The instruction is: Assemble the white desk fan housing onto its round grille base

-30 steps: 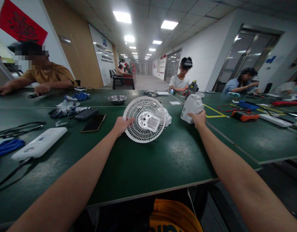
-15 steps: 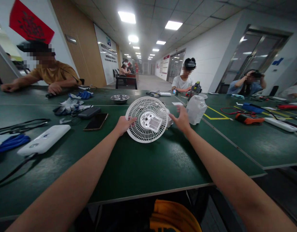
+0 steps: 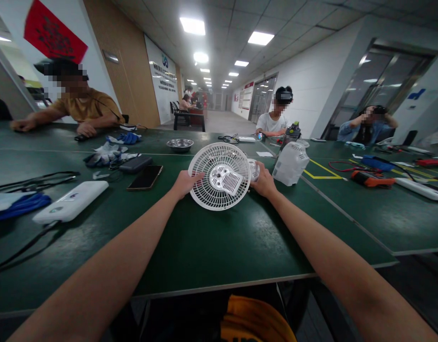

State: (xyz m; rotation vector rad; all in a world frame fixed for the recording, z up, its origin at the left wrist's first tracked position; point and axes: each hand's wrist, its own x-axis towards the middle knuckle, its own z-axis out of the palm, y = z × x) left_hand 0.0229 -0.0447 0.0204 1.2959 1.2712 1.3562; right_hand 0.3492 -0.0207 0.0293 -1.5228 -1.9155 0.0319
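My left hand [image 3: 183,184] is closed on the left rim of a round white fan grille [image 3: 219,177], its thumb lying over the front slats. The grille is tilted toward me above the table, with a vented rectangular plate near its middle. At the grille's right edge, my right hand [image 3: 264,181] is closed around a white rounded vented part [image 3: 254,167] that shows partly from behind the grille. How the two pieces join is hidden. Just right of that hand stands a translucent white plastic housing [image 3: 290,164].
A metal bowl [image 3: 180,144] sits beyond the grille. To the left lie a phone [image 3: 145,177], a dark case [image 3: 136,164], gloves [image 3: 107,155] and a white power bank [image 3: 71,201]. An orange-black meter [image 3: 372,178] and white power strip [image 3: 420,188] are right. Other people sit across the table.
My right hand has gone from open beside the grille to closed around the white rounded part. The left hand keeps its hold on the rim. The view has shifted slightly.
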